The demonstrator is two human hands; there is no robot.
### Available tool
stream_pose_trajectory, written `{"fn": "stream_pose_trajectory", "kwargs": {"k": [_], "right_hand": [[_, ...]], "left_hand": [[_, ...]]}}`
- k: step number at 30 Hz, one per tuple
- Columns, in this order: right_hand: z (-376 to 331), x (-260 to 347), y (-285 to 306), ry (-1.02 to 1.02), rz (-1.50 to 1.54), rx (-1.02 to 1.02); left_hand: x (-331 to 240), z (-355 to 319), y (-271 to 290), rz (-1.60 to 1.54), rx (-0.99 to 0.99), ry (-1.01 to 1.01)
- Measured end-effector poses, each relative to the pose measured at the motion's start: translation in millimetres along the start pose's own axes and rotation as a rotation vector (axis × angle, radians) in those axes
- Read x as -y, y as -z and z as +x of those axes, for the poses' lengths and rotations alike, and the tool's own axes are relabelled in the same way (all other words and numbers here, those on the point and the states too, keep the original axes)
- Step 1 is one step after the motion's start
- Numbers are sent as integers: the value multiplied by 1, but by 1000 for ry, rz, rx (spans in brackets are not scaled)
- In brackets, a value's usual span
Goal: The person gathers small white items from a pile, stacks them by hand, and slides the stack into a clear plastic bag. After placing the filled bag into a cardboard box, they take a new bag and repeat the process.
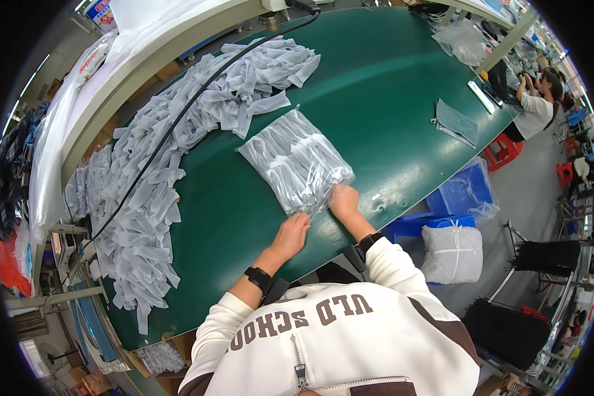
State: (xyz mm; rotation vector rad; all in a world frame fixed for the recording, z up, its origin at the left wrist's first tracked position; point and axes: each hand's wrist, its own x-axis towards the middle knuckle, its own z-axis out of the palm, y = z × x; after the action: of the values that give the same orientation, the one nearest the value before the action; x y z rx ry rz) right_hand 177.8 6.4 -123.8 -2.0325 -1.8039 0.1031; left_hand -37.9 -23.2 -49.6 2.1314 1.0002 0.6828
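A clear plastic bag filled with grey fabric strips (296, 160) lies on the green table (383, 105) in front of me. My left hand (290, 234) rests at the bag's near open edge, fingers on the plastic. My right hand (343, 200) is pushed into or under the bag's near corner, partly veiled by the plastic. A long heap of loose grey fabric strips (158, 171) runs along the table's left side, from the far end to the near edge. Both wrists wear black bands.
A black cable (178, 125) crosses the loose heap. A flat grey piece (457, 123) and a white bar (482, 97) lie at the far right. Blue bins (465, 195) and a tied white bundle (452, 254) stand right of the table. Another person (538, 105) works beyond.
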Motion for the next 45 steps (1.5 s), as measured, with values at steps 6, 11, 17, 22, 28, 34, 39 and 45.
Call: {"fn": "stream_pose_trajectory", "kwargs": {"k": [6, 11, 17, 22, 28, 34, 39, 45], "right_hand": [[-21, 28, 26, 331, 209, 122], [2, 60, 12, 217, 124, 317], [4, 50, 74, 424, 187, 354], [63, 91, 149, 478, 121, 268], [109, 39, 62, 733, -34, 104], [111, 28, 49, 552, 59, 247], [137, 38, 69, 526, 100, 359], [164, 65, 47, 608, 67, 141]], "left_hand": [[-1, -9, 10, -80, -11, 48], [-12, -2, 18, -115, 67, 48], [-10, 24, 51, 185, -176, -103], [16, 65, 56, 480, -100, -64], [28, 69, 30, 540, -60, 22], [29, 66, 31, 461, -84, 76], [31, 86, 52, 502, -108, 141], [49, 87, 38, 505, -142, 231]]}}
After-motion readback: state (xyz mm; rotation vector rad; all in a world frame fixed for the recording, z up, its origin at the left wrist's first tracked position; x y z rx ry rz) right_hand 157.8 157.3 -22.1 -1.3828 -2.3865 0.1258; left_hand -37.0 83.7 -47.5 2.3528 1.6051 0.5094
